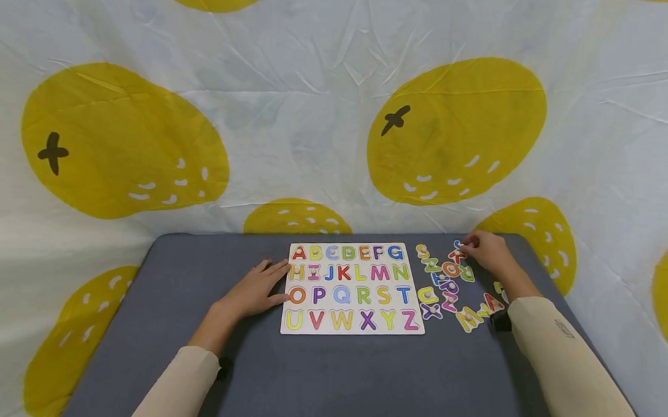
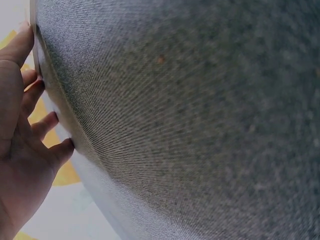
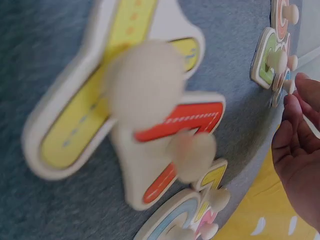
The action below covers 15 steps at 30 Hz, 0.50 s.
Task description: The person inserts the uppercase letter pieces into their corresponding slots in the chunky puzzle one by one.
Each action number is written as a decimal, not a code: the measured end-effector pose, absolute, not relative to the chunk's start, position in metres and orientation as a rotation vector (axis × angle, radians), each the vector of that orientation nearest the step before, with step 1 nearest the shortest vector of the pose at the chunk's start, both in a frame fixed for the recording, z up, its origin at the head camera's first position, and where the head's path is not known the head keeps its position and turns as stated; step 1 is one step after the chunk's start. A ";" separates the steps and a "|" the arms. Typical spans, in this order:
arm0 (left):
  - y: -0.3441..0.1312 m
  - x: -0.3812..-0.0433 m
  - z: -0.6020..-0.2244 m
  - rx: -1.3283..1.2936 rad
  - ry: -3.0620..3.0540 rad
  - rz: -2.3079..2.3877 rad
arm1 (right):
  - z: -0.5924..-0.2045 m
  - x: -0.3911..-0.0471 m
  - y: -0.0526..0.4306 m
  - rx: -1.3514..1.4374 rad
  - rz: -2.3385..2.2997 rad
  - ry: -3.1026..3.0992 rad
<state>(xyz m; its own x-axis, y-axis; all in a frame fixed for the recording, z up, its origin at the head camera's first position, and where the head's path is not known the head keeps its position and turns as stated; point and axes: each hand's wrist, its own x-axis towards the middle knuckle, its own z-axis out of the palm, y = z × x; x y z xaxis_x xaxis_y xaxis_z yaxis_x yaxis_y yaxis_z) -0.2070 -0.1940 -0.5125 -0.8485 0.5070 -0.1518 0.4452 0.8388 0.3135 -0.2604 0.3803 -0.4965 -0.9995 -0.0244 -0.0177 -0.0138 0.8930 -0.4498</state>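
Soft light, faint shadows (image 1: 517,361) — nearest wooden knob (image 3: 145,85) a pale blur.

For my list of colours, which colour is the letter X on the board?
Purple; the letter X shows best in the head view.

Letter board (image 1: 351,283) on the table (image 1: 362,379), loose letters (image 1: 449,287) right of it, curtain (image 1: 298,124) behind.

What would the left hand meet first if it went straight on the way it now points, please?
The left hand would most likely meet the puzzle board first: its fingers appear to touch the left edge, though exact depth is unclear.
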 end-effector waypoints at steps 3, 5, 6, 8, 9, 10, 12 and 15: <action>-0.194 -0.206 -0.514 0.730 2.781 0.388 | -0.499 -0.264 0.380 -0.039 -0.682 3.037; -0.194 -0.206 -0.514 0.734 2.777 0.388 | -0.500 -0.265 0.380 -0.033 -0.664 3.044; -0.194 -0.206 -0.514 0.739 2.778 0.393 | -0.501 -0.265 0.380 -0.029 -0.661 3.046; -0.194 -0.206 -0.514 0.730 2.777 0.392 | -0.502 -0.265 0.379 -0.022 -0.664 3.049; -0.194 -0.206 -0.514 0.730 2.780 0.391 | -0.503 -0.266 0.379 -0.022 -0.663 3.053; -0.194 -0.206 -0.513 0.732 2.783 0.392 | -0.503 -0.266 0.379 -0.027 -0.664 3.058; -0.194 -0.206 -0.513 0.736 2.790 0.389 | -0.503 -0.267 0.377 -0.042 -0.668 3.069; -0.195 -0.207 -0.513 0.740 2.793 0.380 | -0.502 -0.269 0.376 -0.078 -0.662 3.109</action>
